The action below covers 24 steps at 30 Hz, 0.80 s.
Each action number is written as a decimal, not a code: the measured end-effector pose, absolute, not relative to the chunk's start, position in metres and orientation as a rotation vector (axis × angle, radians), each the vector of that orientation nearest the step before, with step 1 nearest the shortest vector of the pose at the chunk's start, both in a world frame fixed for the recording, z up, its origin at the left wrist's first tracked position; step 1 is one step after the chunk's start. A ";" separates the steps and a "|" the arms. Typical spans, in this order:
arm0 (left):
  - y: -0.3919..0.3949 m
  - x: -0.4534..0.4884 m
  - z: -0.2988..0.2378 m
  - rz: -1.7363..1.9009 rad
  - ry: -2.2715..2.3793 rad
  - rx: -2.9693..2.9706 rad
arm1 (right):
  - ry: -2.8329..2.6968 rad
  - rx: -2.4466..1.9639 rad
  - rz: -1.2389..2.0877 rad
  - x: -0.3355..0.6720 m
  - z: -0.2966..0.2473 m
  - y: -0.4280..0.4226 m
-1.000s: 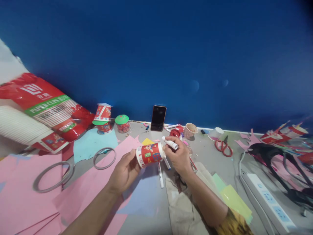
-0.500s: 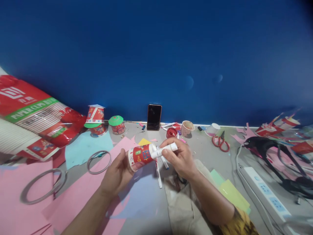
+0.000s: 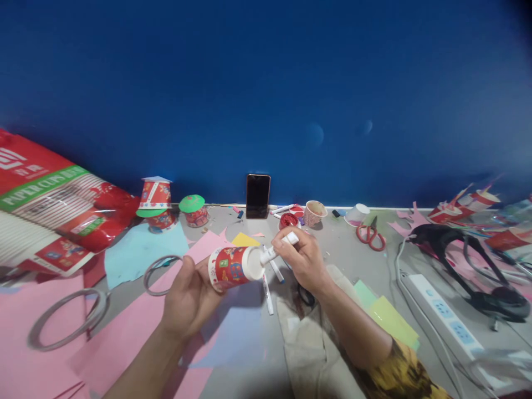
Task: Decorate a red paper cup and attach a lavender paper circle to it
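Note:
My left hand (image 3: 189, 302) cradles a red and white paper cup (image 3: 233, 269), fingers wrapped beneath it and thumb at its rim. The cup lies on its side, its white bottom facing right. In my right hand (image 3: 301, 257) a thick white pen (image 3: 271, 255) is pinched; whether it is a marker or a glue pen I cannot tell. Its left end points at the cup's bottom edge, touching or very close. Below them, a slim white marker (image 3: 268, 296) lies on the table, with another marker (image 3: 276, 271) beside it.
A phone (image 3: 257, 197) leans on the blue wall (image 3: 266, 100). Red scissors (image 3: 371, 235) lie right of a small upturned cup (image 3: 356, 215). Decorated cups (image 3: 155, 194) and a cup pack (image 3: 70, 199) stand left. Pink paper (image 3: 124, 327), a beige cloth (image 3: 305, 349) and a power strip (image 3: 446, 318) lie nearer.
My left hand has turned the cup so more of its white bottom shows. My right hand has drawn slightly left and steepened the pen at the cup's bottom edge. The whole view has shifted a little.

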<state>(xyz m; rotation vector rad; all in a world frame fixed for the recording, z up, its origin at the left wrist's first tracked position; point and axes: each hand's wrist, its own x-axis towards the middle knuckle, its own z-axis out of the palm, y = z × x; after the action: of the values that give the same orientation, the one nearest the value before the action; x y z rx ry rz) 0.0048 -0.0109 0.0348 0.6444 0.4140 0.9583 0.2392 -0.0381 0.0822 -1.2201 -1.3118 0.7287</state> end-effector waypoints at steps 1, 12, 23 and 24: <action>-0.009 0.004 0.033 0.955 0.405 0.587 | -1.311 -1.211 0.740 0.238 0.082 -0.039; -0.005 0.003 0.027 0.864 0.336 0.370 | -1.331 -1.206 0.659 0.234 0.080 -0.043; -0.011 0.016 0.040 0.886 0.397 0.490 | -1.558 -1.189 0.394 0.229 0.074 -0.046; -0.013 0.017 0.041 0.895 0.437 0.529 | -1.576 -1.185 0.375 0.229 0.073 -0.045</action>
<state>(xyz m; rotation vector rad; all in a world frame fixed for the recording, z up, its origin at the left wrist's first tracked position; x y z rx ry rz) 0.0172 -0.0131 0.0411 0.5294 0.4371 0.8951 0.2292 -0.0452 0.0733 -1.1851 -1.5758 0.3747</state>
